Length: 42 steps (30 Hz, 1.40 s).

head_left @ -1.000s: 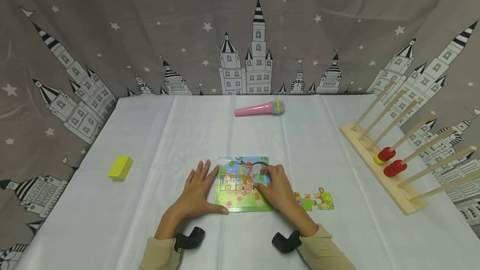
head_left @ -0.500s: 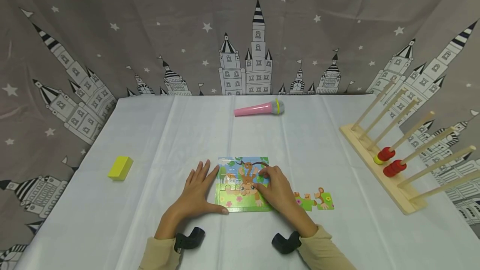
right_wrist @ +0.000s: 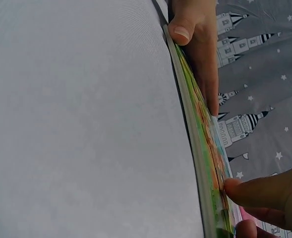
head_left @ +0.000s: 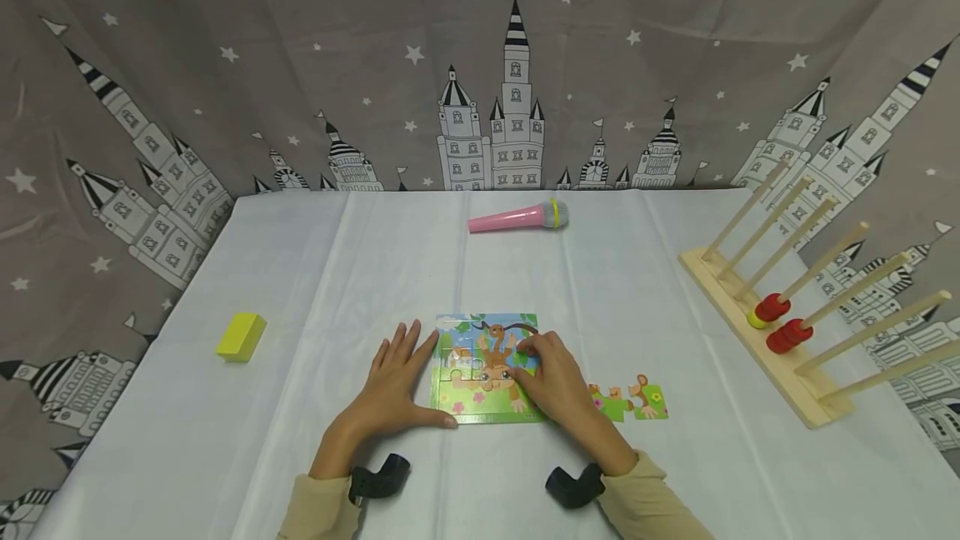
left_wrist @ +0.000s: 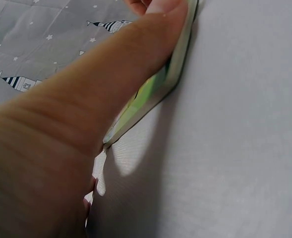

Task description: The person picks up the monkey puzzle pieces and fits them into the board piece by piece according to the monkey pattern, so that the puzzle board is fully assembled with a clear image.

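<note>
Puzzle: the puzzle (head_left: pixel 468 390) with the monkey picture lies flat on the white counter (head_left: pixel 375 265), between the two hands.
Change: one second ago the picture was broken around the monkey's face; now the face can be read as one whole. I judge from this that a piece has sunk into its place, so this part of the picture is nearly or fully joined.
Right fingers: the right hand (head_left: pixel 558 382) has thumb and forefinger bent, with a narrow space between them, both touching the right part of the puzzle. Whether they pinch a piece or only press on it, I cannot tell.
Left fingers: the left hand (head_left: pixel 393 394) has its fingers straight and spread wide; the forefinger is at the left edge of the puzzle, the thumb at its near left corner. It grips nothing, and its position is practically the same as one second ago.
Loose pieces: some loose pieces (head_left: pixel 650 402) remain off the puzzle, beside the right forearm, which partly hides them.
</note>
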Available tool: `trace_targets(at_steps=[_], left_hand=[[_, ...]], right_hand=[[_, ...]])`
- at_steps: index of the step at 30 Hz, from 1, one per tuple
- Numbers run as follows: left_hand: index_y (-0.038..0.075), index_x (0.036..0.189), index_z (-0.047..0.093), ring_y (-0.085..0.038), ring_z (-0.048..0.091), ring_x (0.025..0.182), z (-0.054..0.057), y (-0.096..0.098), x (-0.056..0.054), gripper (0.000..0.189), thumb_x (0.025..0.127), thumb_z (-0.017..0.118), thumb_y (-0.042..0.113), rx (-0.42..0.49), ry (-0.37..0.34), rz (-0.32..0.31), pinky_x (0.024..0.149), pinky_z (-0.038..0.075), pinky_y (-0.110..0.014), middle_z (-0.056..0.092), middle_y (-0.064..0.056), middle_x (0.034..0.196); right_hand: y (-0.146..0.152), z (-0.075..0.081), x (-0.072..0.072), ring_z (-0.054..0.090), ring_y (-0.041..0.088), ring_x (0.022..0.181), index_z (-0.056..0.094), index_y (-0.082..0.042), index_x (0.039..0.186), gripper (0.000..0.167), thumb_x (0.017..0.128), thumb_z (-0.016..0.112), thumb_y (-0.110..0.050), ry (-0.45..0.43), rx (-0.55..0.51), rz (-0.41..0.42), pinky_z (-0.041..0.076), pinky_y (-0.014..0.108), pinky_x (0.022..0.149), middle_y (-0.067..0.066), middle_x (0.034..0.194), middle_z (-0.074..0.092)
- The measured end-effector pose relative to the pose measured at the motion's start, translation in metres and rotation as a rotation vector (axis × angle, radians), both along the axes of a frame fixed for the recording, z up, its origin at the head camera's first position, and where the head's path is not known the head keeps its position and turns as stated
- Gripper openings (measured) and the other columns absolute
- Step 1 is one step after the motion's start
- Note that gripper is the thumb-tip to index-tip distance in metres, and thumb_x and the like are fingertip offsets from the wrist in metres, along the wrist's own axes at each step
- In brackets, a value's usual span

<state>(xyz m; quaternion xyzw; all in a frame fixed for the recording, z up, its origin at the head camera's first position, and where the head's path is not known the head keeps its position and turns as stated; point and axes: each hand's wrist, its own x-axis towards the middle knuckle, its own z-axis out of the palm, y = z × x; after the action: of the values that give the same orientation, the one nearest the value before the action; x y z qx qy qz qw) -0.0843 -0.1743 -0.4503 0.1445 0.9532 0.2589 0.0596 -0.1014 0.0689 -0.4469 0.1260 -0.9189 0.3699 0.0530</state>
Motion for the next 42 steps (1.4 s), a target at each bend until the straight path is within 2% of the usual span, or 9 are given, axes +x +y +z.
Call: trace_targets(at_steps=[8,12,21,28,33,38,42], left_hand=[[0.011,0.145,0.023,-0.037,0.000,0.141,0.001,0.000,0.000,0.120,0.050,0.077,0.062,-0.001,-0.012,0.007,0.112,0.003,-0.054,0.008,-0.016,0.153],[0.011,0.145,0.022,-0.036,0.000,0.141,0.000,0.000,0.000,0.120,0.050,0.076,0.063,-0.002,-0.012,0.008,0.112,0.003,-0.054,0.007,-0.016,0.153],[0.012,0.145,0.021,-0.036,0.000,0.141,-0.002,-0.001,-0.001,0.120,0.051,0.076,0.063,0.007,-0.008,0.005,0.112,0.002,-0.054,0.007,-0.016,0.153],[0.012,0.145,0.022,-0.036,0.000,0.141,-0.001,-0.001,0.000,0.120,0.051,0.076,0.063,0.007,-0.010,0.006,0.112,0.002,-0.054,0.007,-0.016,0.153],[0.012,0.145,0.021,-0.036,-0.001,0.141,-0.002,-0.001,0.000,0.120,0.051,0.076,0.063,0.009,-0.012,0.005,0.112,0.002,-0.055,0.007,-0.016,0.153],[0.012,0.145,0.021,-0.036,-0.001,0.141,-0.002,-0.001,-0.001,0.120,0.051,0.076,0.063,0.010,-0.013,0.005,0.112,0.002,-0.054,0.006,-0.016,0.153],[0.013,0.145,0.021,-0.036,-0.001,0.141,-0.002,0.000,0.000,0.121,0.050,0.076,0.063,0.004,-0.011,0.006,0.112,0.002,-0.054,0.006,-0.015,0.153]], right_hand=[[0.007,0.003,0.002,0.037,0.003,0.056,0.065,-0.006,0.094,0.026,0.073,0.075,-0.016,-0.034,-0.043,0.001,0.034,0.016,0.049,0.005,0.083,0.056],[0.015,0.008,0.003,0.040,0.003,0.056,0.066,-0.006,0.093,0.022,0.074,0.074,-0.015,-0.060,-0.059,0.012,0.035,0.016,0.048,0.003,0.080,0.058],[0.043,0.015,0.008,0.043,0.007,0.061,0.068,-0.010,0.088,0.015,0.075,0.073,-0.015,-0.181,0.039,-0.020,0.035,0.017,0.053,-0.004,0.073,0.057],[0.063,0.016,0.013,0.042,0.009,0.066,0.069,-0.012,0.089,0.022,0.073,0.075,-0.025,-0.239,0.067,-0.030,0.034,0.018,0.056,-0.001,0.077,0.057],[0.070,0.017,0.014,0.043,0.010,0.068,0.070,-0.009,0.092,0.029,0.069,0.077,-0.025,-0.243,0.085,0.028,0.035,0.018,0.059,-0.001,0.078,0.056],[0.072,0.018,0.018,0.040,0.010,0.073,0.068,-0.009,0.098,0.040,0.065,0.080,-0.029,-0.247,0.153,0.090,0.034,0.020,0.062,-0.002,0.080,0.052],[0.071,0.020,0.023,0.039,0.011,0.079,0.066,-0.013,0.102,0.050,0.060,0.082,-0.034,-0.240,0.213,0.089,0.035,0.023,0.067,-0.002,0.088,0.052]])
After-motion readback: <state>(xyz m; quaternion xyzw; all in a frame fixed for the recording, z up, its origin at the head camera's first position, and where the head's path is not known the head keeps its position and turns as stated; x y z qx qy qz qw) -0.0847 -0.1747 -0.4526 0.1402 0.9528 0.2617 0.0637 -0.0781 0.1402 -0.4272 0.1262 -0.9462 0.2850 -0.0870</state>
